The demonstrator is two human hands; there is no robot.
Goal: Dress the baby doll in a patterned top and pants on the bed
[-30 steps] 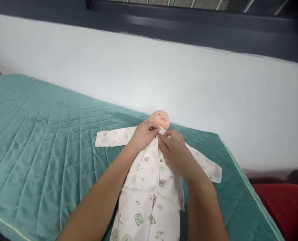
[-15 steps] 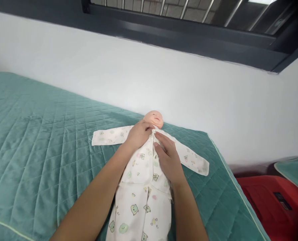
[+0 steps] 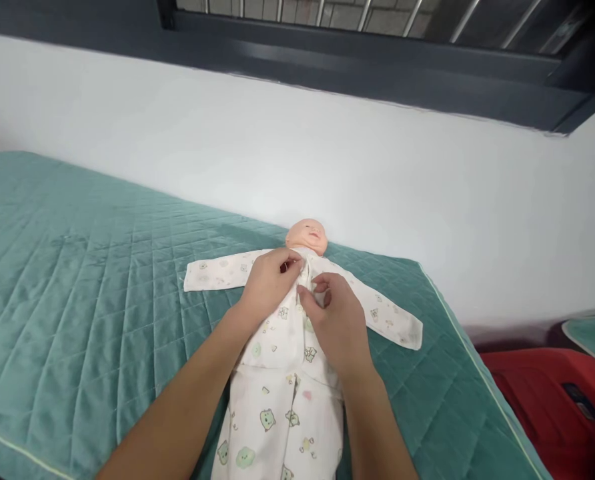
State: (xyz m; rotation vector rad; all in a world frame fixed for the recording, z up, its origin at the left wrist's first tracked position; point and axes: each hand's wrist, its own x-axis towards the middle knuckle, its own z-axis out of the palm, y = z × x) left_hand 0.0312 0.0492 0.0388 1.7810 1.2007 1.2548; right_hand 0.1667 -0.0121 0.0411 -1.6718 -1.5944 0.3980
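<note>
Seen through my remote head view: a doll (image 3: 305, 233) lies face up on a green quilted cover (image 3: 102, 267), near the white wall (image 3: 227, 133), in a white printed shirt (image 3: 277, 340) and matching trousers (image 3: 272, 400). Against the frame half a second earlier, I note that the left hand (image 3: 270, 283) sits slightly lower, leaving more of the collar in sight below the chin, and that the right hand (image 3: 337, 323), whose fingers lie extended on the cloth in that frame, is now curled. The left thumb and forefinger pinch the shirt's front edge just below the collar. The right thumb and forefinger stand apart at the front opening, thumb tip against the fabric; I cannot tell whether they grip any of it. The doll's head points away from me, toward the wall; its long axis runs from there down toward the lower edge of the view, the head end leaning slightly right. The sleeves extend outward on both sides, the right-hand one slanting toward me.
</note>
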